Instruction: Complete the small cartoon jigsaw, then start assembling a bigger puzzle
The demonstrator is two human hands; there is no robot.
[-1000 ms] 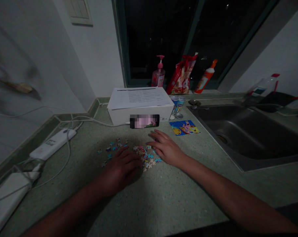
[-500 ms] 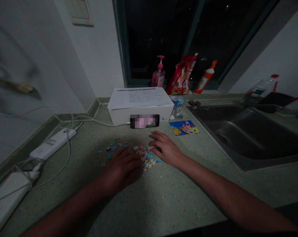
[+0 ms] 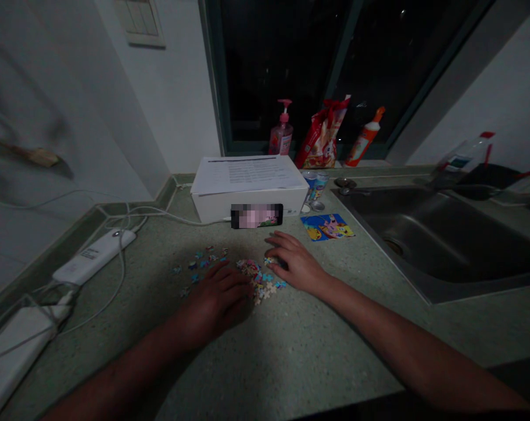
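Note:
A heap of small jigsaw puzzle pieces (image 3: 267,287) lies on the green speckled counter (image 3: 256,362) between my two hands. My left hand (image 3: 223,292) rests palm down at the heap's left side, fingers extended and lightly bent, covering part of the pieces. On the heap's right edge is my right hand (image 3: 295,263), its fingers apart and curved, with the thumb beside a few pieces. I make out nothing held in either hand. More loose pieces (image 3: 195,278) are scattered beyond my left hand. A colourful cartoon picture card (image 3: 327,227) lies flat behind my right hand.
A phone (image 3: 257,216) leans against a white box (image 3: 247,202) topped with printed paper. Cords run to white power strips (image 3: 93,254) on the left. A steel sink (image 3: 449,234) is at right. Cans (image 3: 320,186) stand beside the box; bottles and a red bag (image 3: 324,134) line the window.

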